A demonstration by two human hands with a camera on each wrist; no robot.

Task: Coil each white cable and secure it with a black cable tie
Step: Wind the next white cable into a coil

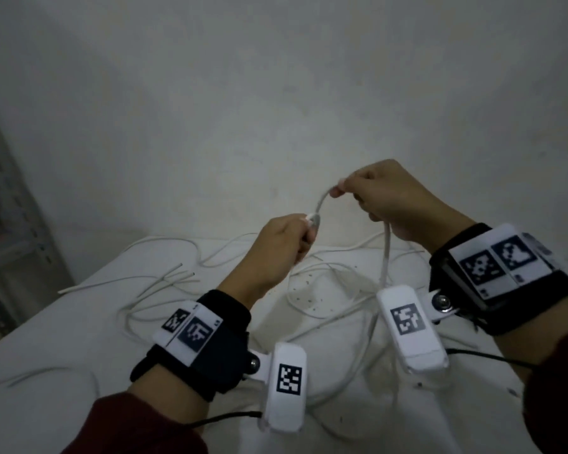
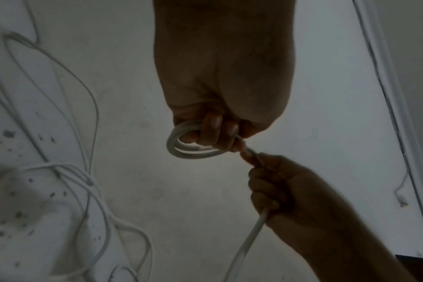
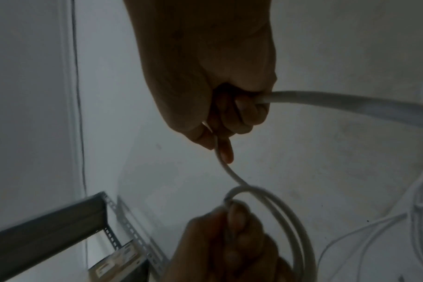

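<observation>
A white cable (image 1: 386,257) rises from the table to my two raised hands. My left hand (image 1: 305,231) grips a small coil (image 1: 313,224) of it, two loops showing in the left wrist view as the coil (image 2: 193,151) under my curled fingers (image 2: 212,129). A short arc of cable joins the coil to my right hand (image 1: 338,190), which pinches it between thumb and forefinger. In the right wrist view the cable (image 3: 350,103) passes through my right fist (image 3: 226,147) and curves down to the coil (image 3: 285,215). I see no black cable tie in either hand.
Several loose white cables (image 1: 210,257) lie tangled over the white table (image 1: 63,371). Thin straight strips (image 1: 174,278) lie at its left. A grey metal shelf rack (image 1: 10,224) stands at the left, and a pale wall (image 1: 276,93) rises right behind the table.
</observation>
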